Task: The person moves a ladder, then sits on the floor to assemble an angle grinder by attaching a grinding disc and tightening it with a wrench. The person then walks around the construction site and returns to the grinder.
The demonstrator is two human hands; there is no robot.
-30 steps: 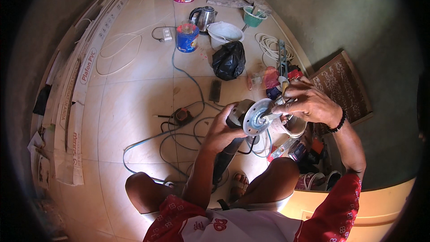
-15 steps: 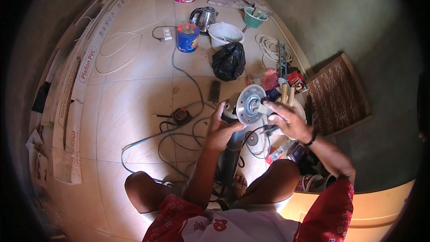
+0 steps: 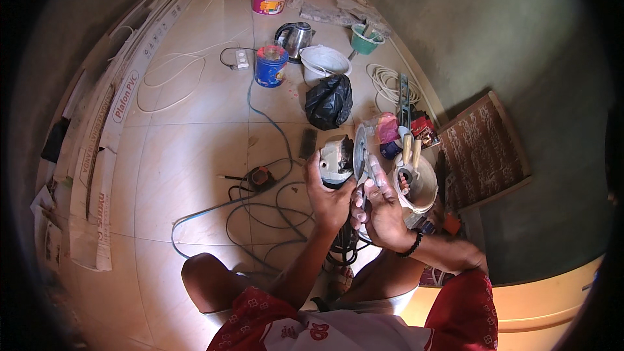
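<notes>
My left hand (image 3: 330,201) is wrapped round the head of an angle grinder (image 3: 335,160), lifted over the floor in front of my knees. Its round metal disc (image 3: 360,151) faces right and shows nearly edge-on. At the disc's right side, my right hand (image 3: 385,216) is closed, fingers pointing up along its face. A flat metal spanner lies mostly hidden in those fingers. The grinder's body is largely covered by my hands and left forearm.
A white bucket (image 3: 429,185) with wooden-handled tools stands right of my hands. Cables (image 3: 260,205) and a tape measure (image 3: 261,178) lie left. Farther off are a black bag (image 3: 329,101), a blue paint tin (image 3: 270,73) and a kettle (image 3: 298,39). A brown panel (image 3: 484,149) leans right.
The grinder has turned, so its disc went from facing me to nearly edge-on. My right hand has moved down and left, closer to my left hand.
</notes>
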